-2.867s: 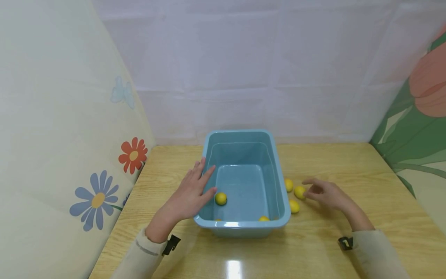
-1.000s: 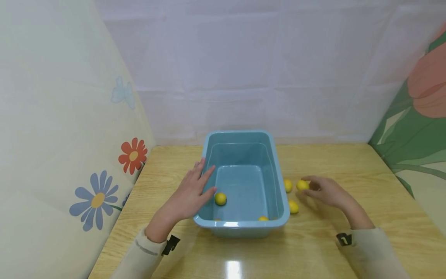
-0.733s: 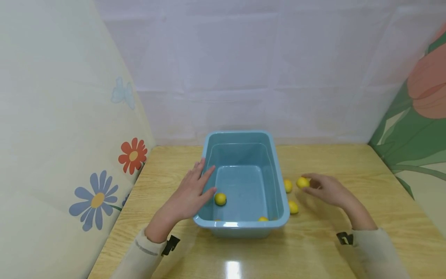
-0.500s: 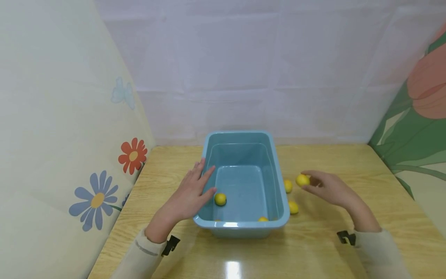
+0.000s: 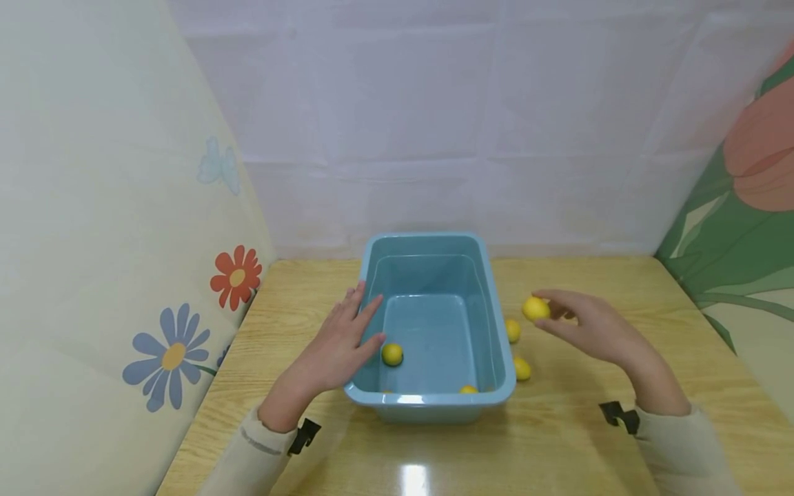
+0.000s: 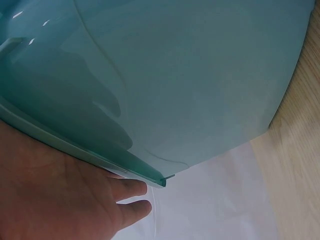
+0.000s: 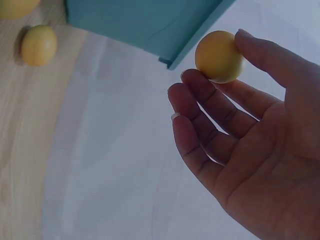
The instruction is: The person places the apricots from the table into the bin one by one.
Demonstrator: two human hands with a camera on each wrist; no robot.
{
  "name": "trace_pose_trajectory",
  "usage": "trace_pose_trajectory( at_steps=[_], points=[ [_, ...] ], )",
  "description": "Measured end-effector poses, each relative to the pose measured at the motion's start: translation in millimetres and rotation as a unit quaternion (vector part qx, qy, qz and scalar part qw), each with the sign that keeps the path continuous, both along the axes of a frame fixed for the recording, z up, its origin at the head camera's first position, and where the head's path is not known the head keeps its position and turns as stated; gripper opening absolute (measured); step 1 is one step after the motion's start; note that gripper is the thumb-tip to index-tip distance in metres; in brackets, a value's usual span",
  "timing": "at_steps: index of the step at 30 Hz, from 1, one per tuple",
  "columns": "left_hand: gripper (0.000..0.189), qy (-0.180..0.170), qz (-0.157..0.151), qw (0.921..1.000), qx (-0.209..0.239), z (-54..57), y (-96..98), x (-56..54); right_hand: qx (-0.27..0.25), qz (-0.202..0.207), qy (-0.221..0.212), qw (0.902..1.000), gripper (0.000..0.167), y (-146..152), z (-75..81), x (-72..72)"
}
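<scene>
A blue plastic tub (image 5: 434,399) stands in the middle of the table. My left hand (image 5: 338,344) rests on its left rim, fingers spread; in the left wrist view the fingers (image 6: 132,189) lie along the outside of that rim. To the right of the tub, my right hand (image 5: 592,327) pinches a small yellow lemon (image 5: 535,308) between thumb and fingers, raised above the table. The right wrist view shows this lemon (image 7: 219,56) at the fingertips. Two more lemons, a rear one (image 5: 513,331) and a front one (image 5: 522,368), lie beside the tub's right wall.
Inside the tub, one lemon (image 5: 392,355) sits at the left and another (image 5: 468,389) shows partly over the near rim, which hides most of it. A white cloth wall (image 5: 434,138) rises behind the wooden table (image 5: 577,275). Flower-printed sheets (image 5: 93,241) flank the sides.
My right hand has taken hold of a lemon from the table and lifted it up, slightly leftward in the last half second. The left hand and tub have stayed in place.
</scene>
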State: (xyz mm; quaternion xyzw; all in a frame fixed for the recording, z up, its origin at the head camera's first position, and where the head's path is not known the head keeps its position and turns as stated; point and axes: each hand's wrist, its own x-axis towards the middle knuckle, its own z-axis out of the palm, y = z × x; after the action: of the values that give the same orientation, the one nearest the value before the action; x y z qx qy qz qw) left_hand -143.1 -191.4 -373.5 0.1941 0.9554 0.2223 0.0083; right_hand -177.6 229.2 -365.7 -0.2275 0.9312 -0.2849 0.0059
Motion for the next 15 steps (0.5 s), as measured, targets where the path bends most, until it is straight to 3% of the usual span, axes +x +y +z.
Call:
trace_pose_trajectory(
  at_steps=[6, 15],
  points=[
    [0.068, 0.002, 0.0, 1.0, -0.001, -0.6, -0.1, -0.5, -0.017, 0.033, 0.025, 0.999, 0.045, -8, 9.9, 1.2],
    [0.067, 0.003, -0.002, 1.0, 0.005, 0.4, 0.0, 0.3, -0.029, 0.048, 0.031, 0.9979, 0.045, -20, 22.1, 3.4]
  ],
)
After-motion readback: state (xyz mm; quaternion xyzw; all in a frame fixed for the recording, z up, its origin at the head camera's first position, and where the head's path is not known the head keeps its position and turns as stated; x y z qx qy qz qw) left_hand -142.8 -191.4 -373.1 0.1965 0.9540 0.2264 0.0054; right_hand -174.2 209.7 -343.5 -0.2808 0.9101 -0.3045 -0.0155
